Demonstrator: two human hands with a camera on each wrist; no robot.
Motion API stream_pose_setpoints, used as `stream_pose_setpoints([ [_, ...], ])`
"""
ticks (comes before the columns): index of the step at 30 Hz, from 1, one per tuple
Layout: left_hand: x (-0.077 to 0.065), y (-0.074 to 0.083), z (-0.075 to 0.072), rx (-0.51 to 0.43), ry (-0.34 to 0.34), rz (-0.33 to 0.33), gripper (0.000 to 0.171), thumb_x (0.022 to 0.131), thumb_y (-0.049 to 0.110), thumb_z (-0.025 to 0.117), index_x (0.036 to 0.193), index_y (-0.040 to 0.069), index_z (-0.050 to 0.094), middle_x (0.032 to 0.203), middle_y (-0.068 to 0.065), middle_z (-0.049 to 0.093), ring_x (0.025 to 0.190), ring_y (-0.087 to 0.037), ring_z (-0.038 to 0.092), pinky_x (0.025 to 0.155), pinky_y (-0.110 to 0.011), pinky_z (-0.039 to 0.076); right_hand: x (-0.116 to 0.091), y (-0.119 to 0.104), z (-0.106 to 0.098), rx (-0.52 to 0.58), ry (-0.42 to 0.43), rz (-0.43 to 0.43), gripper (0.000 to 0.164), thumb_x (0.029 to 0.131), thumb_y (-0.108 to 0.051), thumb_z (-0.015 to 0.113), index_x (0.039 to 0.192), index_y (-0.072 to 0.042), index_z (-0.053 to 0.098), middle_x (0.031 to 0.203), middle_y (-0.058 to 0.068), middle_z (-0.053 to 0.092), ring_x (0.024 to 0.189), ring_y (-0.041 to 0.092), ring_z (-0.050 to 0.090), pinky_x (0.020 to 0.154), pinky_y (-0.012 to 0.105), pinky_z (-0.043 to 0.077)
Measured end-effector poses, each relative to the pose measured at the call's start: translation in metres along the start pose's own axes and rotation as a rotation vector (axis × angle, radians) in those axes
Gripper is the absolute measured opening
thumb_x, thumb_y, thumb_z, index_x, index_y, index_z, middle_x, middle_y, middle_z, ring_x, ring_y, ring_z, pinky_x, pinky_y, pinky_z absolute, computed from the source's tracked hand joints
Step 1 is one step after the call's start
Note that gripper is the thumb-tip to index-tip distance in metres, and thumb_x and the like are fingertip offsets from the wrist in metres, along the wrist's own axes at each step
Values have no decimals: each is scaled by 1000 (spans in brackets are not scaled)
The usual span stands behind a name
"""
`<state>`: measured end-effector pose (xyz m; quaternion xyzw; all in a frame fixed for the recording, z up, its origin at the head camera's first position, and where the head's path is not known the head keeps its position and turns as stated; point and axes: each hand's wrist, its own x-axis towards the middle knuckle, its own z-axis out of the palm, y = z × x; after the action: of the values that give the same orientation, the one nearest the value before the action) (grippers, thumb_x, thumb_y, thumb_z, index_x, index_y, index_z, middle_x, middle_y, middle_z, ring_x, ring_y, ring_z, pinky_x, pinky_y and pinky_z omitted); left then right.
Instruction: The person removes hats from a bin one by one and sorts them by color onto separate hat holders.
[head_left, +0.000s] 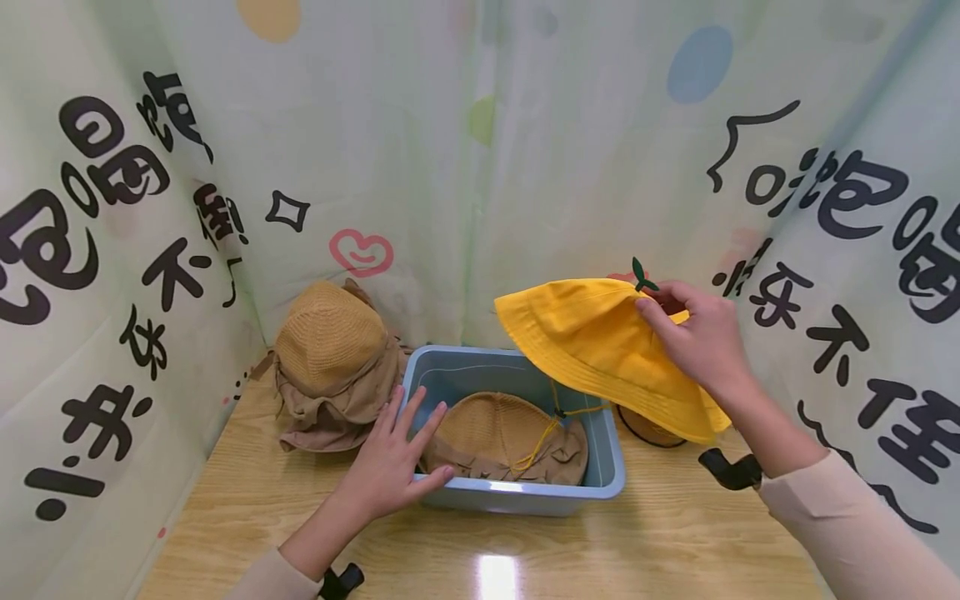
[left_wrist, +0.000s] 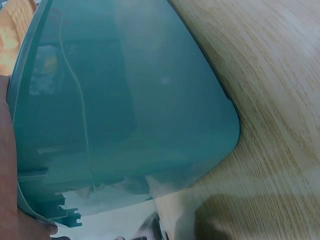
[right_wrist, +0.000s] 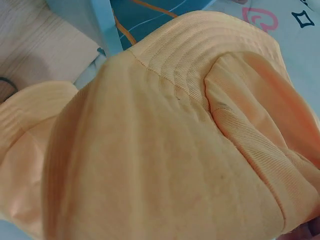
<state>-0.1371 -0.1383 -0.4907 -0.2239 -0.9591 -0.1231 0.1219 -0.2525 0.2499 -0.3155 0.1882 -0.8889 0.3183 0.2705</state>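
Note:
My right hand (head_left: pixel 693 337) pinches a yellow bucket hat (head_left: pixel 581 337) by its crown, beside a green leaf sprout (head_left: pixel 640 275). Tilted, the hat hangs over the right end of a blue plastic bin (head_left: pixel 517 492). A yellow cord (head_left: pixel 536 450) trails from it into the bin, across a tan sun hat with a brown brim (head_left: pixel 491 425). My left hand (head_left: pixel 393 462) rests on the bin's front left corner, fingers spread and straight. The left wrist view shows the bin's side wall (left_wrist: pixel 125 100); yellow fabric (right_wrist: pixel 150 150) fills most of the right wrist view.
Left of the bin, tan and brown hats (head_left: pixel 330 350) are piled against the curtain. Another brownish item with a dark edge (head_left: pixel 651 427) lies partly hidden under the yellow hat, right of the bin. Printed curtains (head_left: pixel 420 167) enclose the wooden table (head_left: pixel 660 533) on three sides.

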Motion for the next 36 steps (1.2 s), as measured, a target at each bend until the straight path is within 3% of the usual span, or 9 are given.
stream_pose_setpoints([
  [9, 0, 0, 2, -3, -3, -4, 84, 94, 68, 48, 161, 25, 21, 165, -19, 17, 150, -48, 8, 115, -65, 25, 2, 5, -20, -31, -5, 45, 26, 94, -25, 71, 104, 0, 74, 89, 18, 73, 76, -14, 47, 64, 7, 38],
  [20, 1, 0, 1, 8, 18, 9, 84, 93, 67, 50, 160, 23, 24, 163, -21, 22, 147, -53, 17, 114, -65, 27, 1, 14, -36, -76, 50, 92, 31, 95, -29, 69, 100, 1, 73, 88, 20, 72, 74, -14, 44, 65, 18, 35],
  [30, 0, 0, 2, 16, 30, 16, 84, 94, 68, 48, 160, 22, 24, 163, -21, 23, 146, -53, 19, 113, -65, 28, 1, 22, -53, -96, 17, 187, 42, 97, -36, 64, 113, 2, 70, 99, 23, 70, 78, -11, 44, 66, 6, 35],
  [36, 0, 0, 2, 9, 22, 9, 84, 93, 68, 49, 160, 24, 23, 163, -21, 21, 147, -52, 17, 113, -64, 27, 0, 30, -63, -124, 16, 228, 46, 98, -38, 61, 120, 2, 68, 103, 22, 69, 80, -8, 43, 66, 5, 34],
])
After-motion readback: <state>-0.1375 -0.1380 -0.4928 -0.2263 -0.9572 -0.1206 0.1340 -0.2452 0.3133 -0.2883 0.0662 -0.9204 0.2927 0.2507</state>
